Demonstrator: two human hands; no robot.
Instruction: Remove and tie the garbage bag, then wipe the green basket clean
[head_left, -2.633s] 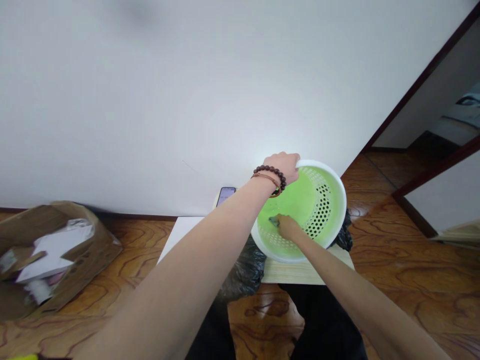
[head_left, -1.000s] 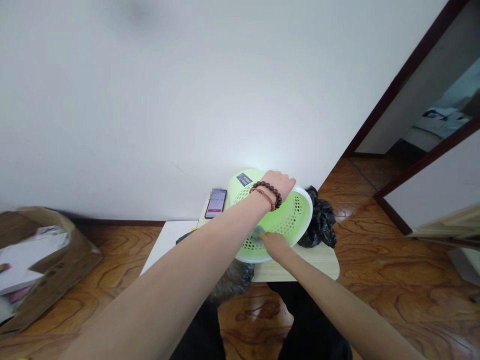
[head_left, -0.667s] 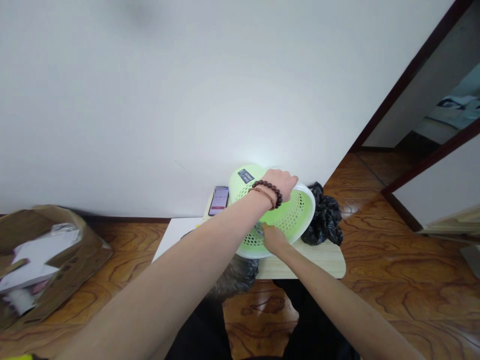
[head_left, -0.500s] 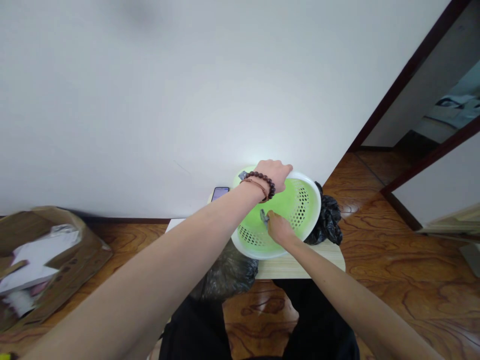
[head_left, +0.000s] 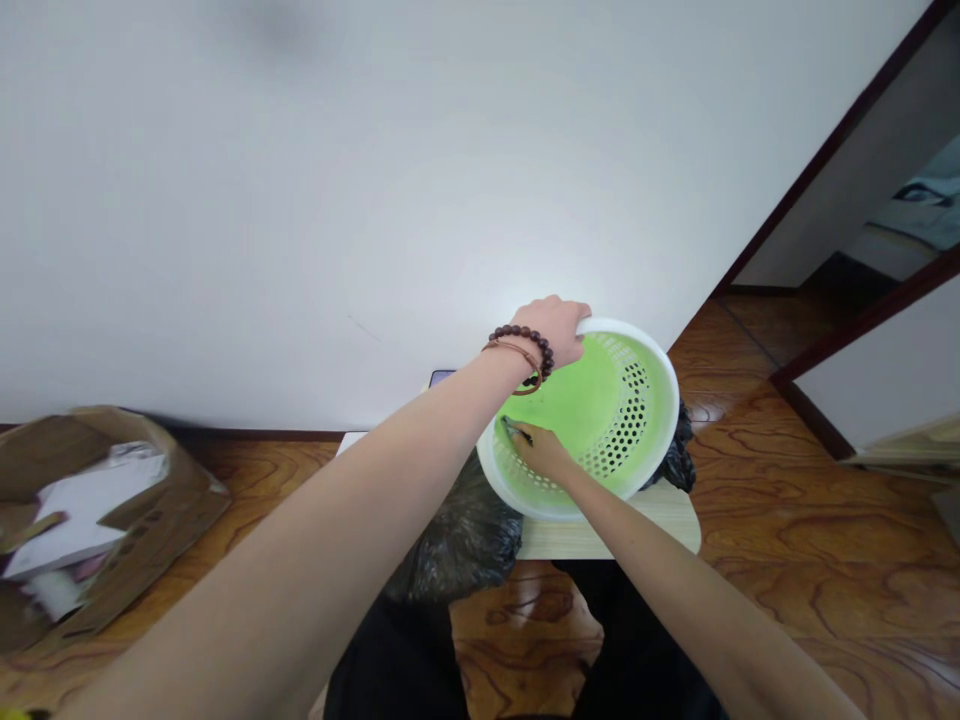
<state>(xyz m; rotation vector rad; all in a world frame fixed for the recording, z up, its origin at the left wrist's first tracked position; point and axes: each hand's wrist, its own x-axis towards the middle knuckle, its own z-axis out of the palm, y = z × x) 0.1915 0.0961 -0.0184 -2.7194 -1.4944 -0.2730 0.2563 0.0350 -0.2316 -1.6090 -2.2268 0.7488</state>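
A round plastic colander (head_left: 585, 385), pale green inside with a white rim and perforated sides, is tilted above a small light wooden table (head_left: 645, 520). My left hand (head_left: 555, 325), with beaded and cord bracelets at the wrist, is closed around its far rim. Inside the colander, near its left wall, my right hand (head_left: 541, 452) is closed on a small grey object (head_left: 511, 428). That object is mostly covered by the fingers, so its kind is unclear. My left forearm hides part of the colander's left side.
Dark plastic bags (head_left: 465, 535) lie to the left of the colander, and a black bag (head_left: 681, 455) to its right. A phone (head_left: 441, 377) peeks out behind my left forearm. An open cardboard box (head_left: 172, 500) stands on the floor at left. A white wall (head_left: 375, 200) rises behind the table.
The colander has shifted right and tipped up more on its far side, with my left hand on the rim. My right hand has moved slightly left inside it with the grey object.
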